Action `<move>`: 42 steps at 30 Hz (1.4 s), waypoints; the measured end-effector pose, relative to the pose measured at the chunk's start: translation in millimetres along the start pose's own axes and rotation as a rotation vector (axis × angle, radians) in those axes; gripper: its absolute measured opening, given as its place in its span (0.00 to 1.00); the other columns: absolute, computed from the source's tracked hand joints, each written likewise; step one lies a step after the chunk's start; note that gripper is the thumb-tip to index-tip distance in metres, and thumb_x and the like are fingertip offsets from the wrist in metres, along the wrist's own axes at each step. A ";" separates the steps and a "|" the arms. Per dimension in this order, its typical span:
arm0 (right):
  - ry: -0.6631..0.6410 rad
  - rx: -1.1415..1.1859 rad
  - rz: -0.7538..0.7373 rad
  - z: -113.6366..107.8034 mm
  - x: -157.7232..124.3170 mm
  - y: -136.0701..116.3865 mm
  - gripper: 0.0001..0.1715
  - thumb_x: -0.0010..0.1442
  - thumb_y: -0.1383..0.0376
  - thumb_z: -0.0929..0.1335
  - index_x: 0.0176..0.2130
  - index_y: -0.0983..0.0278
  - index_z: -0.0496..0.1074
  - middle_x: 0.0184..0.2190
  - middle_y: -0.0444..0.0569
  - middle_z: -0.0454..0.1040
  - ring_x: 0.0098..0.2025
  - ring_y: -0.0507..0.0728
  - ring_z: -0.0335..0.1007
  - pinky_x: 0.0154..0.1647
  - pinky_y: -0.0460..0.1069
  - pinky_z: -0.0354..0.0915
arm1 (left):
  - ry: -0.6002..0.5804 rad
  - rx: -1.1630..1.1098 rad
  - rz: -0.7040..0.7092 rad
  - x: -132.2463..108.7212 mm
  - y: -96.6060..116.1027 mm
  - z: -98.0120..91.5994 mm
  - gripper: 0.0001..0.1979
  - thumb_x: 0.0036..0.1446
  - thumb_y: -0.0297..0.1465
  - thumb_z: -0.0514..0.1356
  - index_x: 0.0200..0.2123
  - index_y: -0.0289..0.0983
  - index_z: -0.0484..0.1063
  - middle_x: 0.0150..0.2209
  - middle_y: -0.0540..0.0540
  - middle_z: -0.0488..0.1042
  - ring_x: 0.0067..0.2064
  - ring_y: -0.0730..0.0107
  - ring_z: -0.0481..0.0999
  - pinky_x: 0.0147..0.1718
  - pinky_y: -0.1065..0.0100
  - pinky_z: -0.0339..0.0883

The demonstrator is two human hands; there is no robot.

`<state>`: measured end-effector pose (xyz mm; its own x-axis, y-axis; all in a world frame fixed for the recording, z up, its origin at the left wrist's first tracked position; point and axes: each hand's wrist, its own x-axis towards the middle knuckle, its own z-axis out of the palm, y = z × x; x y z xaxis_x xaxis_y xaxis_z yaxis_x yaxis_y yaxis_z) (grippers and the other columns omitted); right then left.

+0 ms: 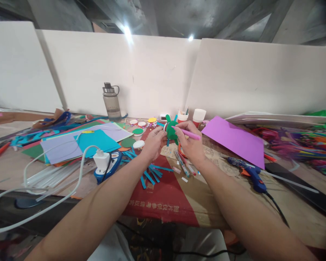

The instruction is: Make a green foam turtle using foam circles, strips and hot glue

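My left hand [155, 142] pinches the left side of a green round craft piece [171, 132], which has a white rim and green and blue strips sticking out. In my right hand [191, 143] is a pink marker [190, 134], its tip end against or close to the green face; contact cannot be made out. Below the hands lie several loose pens [182, 164] and cut blue paper strips [153, 175]. Just left of my left hand sits a white round lid [138, 144].
A blue glue gun [254, 175] and purple sheet [235, 139] lie at right, beside a black slab [301, 188]. To the left are coloured paper sheets [97, 143], a power strip [108, 168] with a white cable, and a water bottle [112, 103]. Paper cups [199, 116] stand behind.
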<state>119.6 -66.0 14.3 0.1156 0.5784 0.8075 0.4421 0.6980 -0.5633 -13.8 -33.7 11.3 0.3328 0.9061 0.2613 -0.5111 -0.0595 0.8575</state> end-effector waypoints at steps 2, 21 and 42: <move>-0.011 -0.011 -0.006 0.4 -0.4 0.0 0.06 0.63 0.59 0.67 0.37 0.59 0.71 0.35 0.47 0.76 0.39 0.57 0.73 0.40 0.53 0.68 | -0.004 0.003 0.002 0.0 -0.5 -0.3 0.08 0.43 0.30 0.63 0.28 0.36 0.67 0.28 0.50 0.74 0.38 0.66 0.79 0.45 0.59 0.73; 0.003 -0.041 -0.013 0.7 -0.4 1.4 0.05 0.62 0.61 0.68 0.35 0.60 0.70 0.31 0.46 0.75 0.35 0.56 0.72 0.39 0.52 0.67 | -0.003 0.025 0.020 0.2 -1.9 -0.7 0.08 0.42 0.31 0.64 0.27 0.37 0.68 0.29 0.49 0.75 0.38 0.65 0.78 0.43 0.61 0.73; 0.150 -0.030 -0.010 -0.9 2.0 0.9 0.08 0.62 0.61 0.68 0.32 0.61 0.71 0.31 0.46 0.75 0.35 0.55 0.72 0.38 0.53 0.67 | -0.003 0.008 0.018 1.4 -1.3 -2.0 0.08 0.44 0.30 0.62 0.27 0.37 0.65 0.24 0.53 0.71 0.32 0.72 0.77 0.41 0.65 0.73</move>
<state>121.0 -64.5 15.6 0.2416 0.5009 0.8311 0.4695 0.6892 -0.5518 -14.3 -31.5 9.7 0.3256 0.9037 0.2781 -0.5110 -0.0793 0.8559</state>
